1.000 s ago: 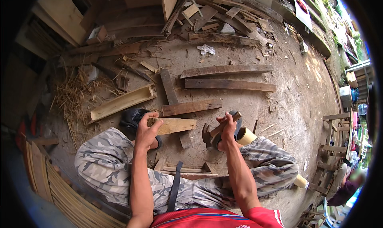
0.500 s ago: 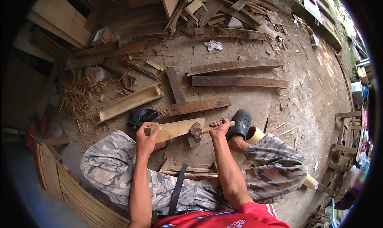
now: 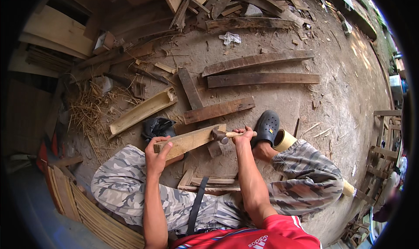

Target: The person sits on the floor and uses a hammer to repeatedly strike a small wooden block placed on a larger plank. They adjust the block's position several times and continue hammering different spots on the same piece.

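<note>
My left hand [image 3: 158, 155] is closed around the near left end of a pale wooden block [image 3: 190, 141], thumb along its near side. The block is held tilted above the ground between my legs, its far end up to the right. In my right hand [image 3: 243, 134] is a hammer [image 3: 221, 134], gripped by its short wooden handle. The dark metal hammer head is at the block's right end; whether it touches the wood I cannot tell. Under the block's right end, a small piece of wood [image 3: 214, 149] shows on the ground.
Beyond the block lie a dark plank [image 3: 219, 110], two long boards [image 3: 263, 79] and a split bamboo piece [image 3: 142, 111]. A bamboo section [image 3: 284, 140] stands beside my right shoe [image 3: 267, 127]. A wooden frame [image 3: 211, 188] lies close before me. Scrap wood [image 3: 231, 4] is heaped at the back.
The hammer head has moved up and onto the right end of the block. The block has turned slightly, showing more of its near side. My head view has shifted a little.
</note>
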`<state>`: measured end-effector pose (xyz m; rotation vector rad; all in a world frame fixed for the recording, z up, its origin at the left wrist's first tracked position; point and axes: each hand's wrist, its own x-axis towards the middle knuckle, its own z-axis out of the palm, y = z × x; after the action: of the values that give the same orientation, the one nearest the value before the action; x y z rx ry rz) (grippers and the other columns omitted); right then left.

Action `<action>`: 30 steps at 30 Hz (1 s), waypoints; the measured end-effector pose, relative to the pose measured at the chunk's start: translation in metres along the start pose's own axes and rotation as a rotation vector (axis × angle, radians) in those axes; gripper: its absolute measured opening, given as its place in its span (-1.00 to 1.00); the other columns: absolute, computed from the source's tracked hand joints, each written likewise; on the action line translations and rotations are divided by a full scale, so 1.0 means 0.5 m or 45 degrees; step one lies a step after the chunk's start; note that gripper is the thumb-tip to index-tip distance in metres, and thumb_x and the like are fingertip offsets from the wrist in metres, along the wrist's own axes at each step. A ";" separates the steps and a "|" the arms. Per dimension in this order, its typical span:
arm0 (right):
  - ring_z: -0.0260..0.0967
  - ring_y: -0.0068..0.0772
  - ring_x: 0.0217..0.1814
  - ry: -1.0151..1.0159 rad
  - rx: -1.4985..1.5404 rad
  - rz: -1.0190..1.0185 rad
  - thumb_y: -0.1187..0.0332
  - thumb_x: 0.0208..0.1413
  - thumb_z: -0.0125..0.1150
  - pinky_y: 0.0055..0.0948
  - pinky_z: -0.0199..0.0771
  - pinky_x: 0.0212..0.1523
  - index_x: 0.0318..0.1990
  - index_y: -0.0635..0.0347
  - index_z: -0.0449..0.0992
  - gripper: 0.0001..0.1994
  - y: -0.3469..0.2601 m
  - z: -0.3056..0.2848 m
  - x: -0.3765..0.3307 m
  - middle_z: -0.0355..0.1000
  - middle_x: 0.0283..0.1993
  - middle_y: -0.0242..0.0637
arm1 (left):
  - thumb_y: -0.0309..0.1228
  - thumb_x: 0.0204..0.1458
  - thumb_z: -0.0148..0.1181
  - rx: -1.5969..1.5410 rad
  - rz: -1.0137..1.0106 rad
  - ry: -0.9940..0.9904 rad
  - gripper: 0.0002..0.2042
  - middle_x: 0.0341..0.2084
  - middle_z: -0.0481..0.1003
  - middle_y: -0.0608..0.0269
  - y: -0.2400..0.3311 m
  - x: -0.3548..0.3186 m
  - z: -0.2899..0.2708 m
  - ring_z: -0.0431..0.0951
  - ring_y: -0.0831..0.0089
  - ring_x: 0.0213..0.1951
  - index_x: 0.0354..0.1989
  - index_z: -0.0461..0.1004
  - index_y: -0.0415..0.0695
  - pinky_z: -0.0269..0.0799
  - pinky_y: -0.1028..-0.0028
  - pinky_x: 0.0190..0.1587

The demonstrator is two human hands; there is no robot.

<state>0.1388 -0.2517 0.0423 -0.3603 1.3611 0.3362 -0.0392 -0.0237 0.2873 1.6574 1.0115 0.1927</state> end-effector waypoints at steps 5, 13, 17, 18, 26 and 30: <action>0.06 -0.34 -0.62 0.164 0.031 0.029 0.28 0.07 -0.03 -0.33 0.26 -0.56 -0.49 0.08 0.12 -0.79 -0.011 -0.001 0.042 0.06 -0.64 -0.39 | -0.42 -0.01 0.32 -0.045 -0.052 0.044 -0.80 -0.17 0.60 0.09 -0.004 0.012 -0.001 0.52 0.47 -0.16 -0.27 0.51 -0.25 0.38 0.47 -0.02; 0.33 -0.20 -0.38 0.206 -0.089 -0.270 0.25 0.28 -0.07 -0.11 0.58 -0.38 -0.14 0.35 0.14 -0.71 0.000 -0.012 0.020 0.23 -0.29 -0.11 | -0.41 0.03 0.28 -0.059 -0.183 0.023 -0.82 -0.16 0.60 0.05 -0.028 0.034 -0.011 0.53 0.45 -0.10 -0.25 0.52 -0.23 0.38 0.49 0.02; 0.34 -0.13 -0.35 0.208 -0.155 -0.322 0.25 0.28 0.01 -0.03 0.65 -0.36 -0.05 0.41 0.12 -0.64 -0.036 -0.020 0.006 0.18 -0.15 -0.02 | -0.36 -0.01 0.33 -0.005 -0.078 0.082 -0.81 -0.32 0.62 0.23 -0.064 0.040 0.003 0.52 0.53 -0.25 -0.33 0.57 -0.23 0.41 0.52 -0.13; 0.38 -0.07 -0.30 0.186 -0.210 -0.350 0.26 0.27 0.03 -0.01 0.65 -0.36 0.00 0.42 0.11 -0.61 -0.037 -0.025 0.013 0.19 -0.13 0.00 | -0.35 -0.02 0.34 -0.040 -0.088 0.078 -0.81 -0.33 0.62 0.23 -0.061 0.041 0.004 0.53 0.53 -0.26 -0.33 0.57 -0.23 0.41 0.52 -0.14; 0.30 0.41 0.12 0.460 -1.444 -0.858 0.37 -0.17 0.46 -0.19 0.33 0.22 0.31 0.41 -0.21 0.01 -0.056 -0.006 0.012 0.12 0.18 0.42 | -0.29 -0.04 0.35 0.035 -0.121 0.085 -0.77 -0.43 0.57 0.28 -0.078 0.074 -0.007 0.48 0.56 -0.34 -0.34 0.59 -0.22 0.37 0.53 -0.21; 0.12 0.34 0.24 0.460 -1.572 -1.400 0.28 -0.16 0.42 -0.09 0.16 0.31 0.40 0.22 -0.11 0.00 -0.023 0.002 -0.057 -0.06 0.27 0.37 | -0.31 -0.05 0.35 -0.109 -0.208 0.113 -0.79 -0.41 0.58 0.27 -0.098 0.092 -0.017 0.49 0.54 -0.29 -0.35 0.60 -0.21 0.37 0.52 -0.16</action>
<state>0.1396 -0.2624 0.0710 -2.1585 0.9399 0.1302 -0.0409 0.0148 0.2311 1.4919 1.1840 0.1999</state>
